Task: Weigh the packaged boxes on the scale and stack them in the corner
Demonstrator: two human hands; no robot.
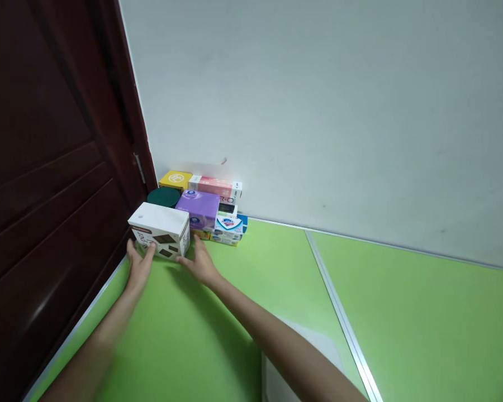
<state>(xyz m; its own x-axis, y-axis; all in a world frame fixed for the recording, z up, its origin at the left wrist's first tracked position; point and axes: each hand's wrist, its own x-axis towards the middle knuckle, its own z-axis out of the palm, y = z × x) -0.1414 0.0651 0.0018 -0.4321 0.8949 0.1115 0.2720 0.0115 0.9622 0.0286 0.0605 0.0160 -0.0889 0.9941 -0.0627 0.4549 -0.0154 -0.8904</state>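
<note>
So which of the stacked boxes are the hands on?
The white box with brown squares, front-left of the pile; left hand and right hand flank it. The purple box sits behind, untouched.

Two bare forearms are seen, both uncovered as far as the frame's lower edge (no sleeve, cuff or glove is shown). The left hand (139,269) and the right hand (202,263) are slim, with long fingers. No ring, watch or band is worn on either wrist. Nails are too small to be made out.
</note>
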